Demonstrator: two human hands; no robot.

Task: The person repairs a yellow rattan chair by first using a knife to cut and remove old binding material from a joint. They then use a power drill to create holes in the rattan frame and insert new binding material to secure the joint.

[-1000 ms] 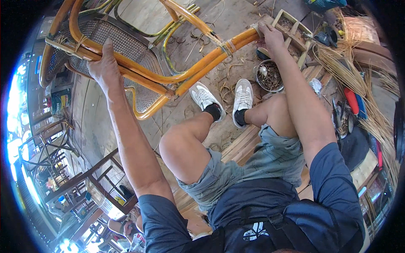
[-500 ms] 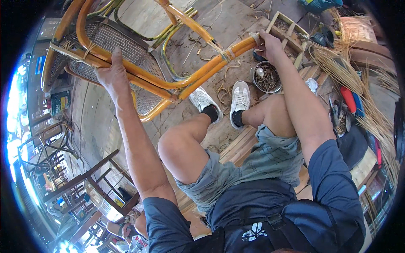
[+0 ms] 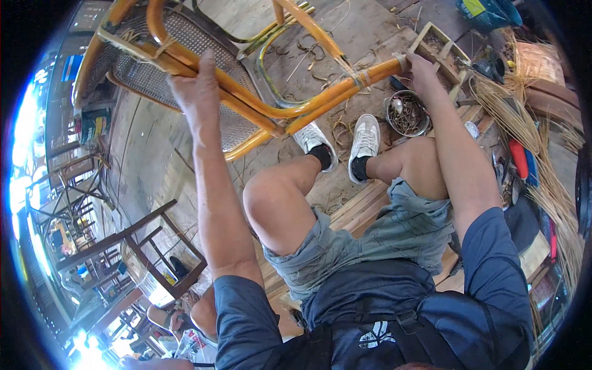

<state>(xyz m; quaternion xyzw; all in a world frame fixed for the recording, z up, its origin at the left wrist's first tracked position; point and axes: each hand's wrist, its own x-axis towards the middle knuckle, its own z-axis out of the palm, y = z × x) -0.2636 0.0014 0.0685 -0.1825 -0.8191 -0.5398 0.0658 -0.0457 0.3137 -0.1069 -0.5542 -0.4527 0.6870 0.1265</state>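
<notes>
A rattan chair (image 3: 324, 100) of honey-yellow bent poles is held up in front of my feet, tilted over. Woven cane mesh (image 3: 137, 75) fills a panel at its left, and strips bind the pole joints. My left hand (image 3: 198, 85) is wrapped round the paired poles near the mesh, thumb on top. At the right end of the lower pole, my right hand (image 3: 423, 73) grips beside a pale binding; its fingertips are partly hidden. Beyond the chair lies another piece of bent poles, yellow with dark patches, partly covered by it.
Near my right shoe (image 3: 365, 139) stands a metal bowl (image 3: 408, 114) of small scraps. A wooden divided box (image 3: 441, 52), bundled cane strips (image 3: 502, 114) and a red-handled tool (image 3: 518, 159) lie at right. A dark wooden frame (image 3: 166, 246) and a seated person are at left.
The whole view has shifted, so things sit further right. My hands have carried the chair slightly rightward, its left side further up and away. Both keep their grip.
</notes>
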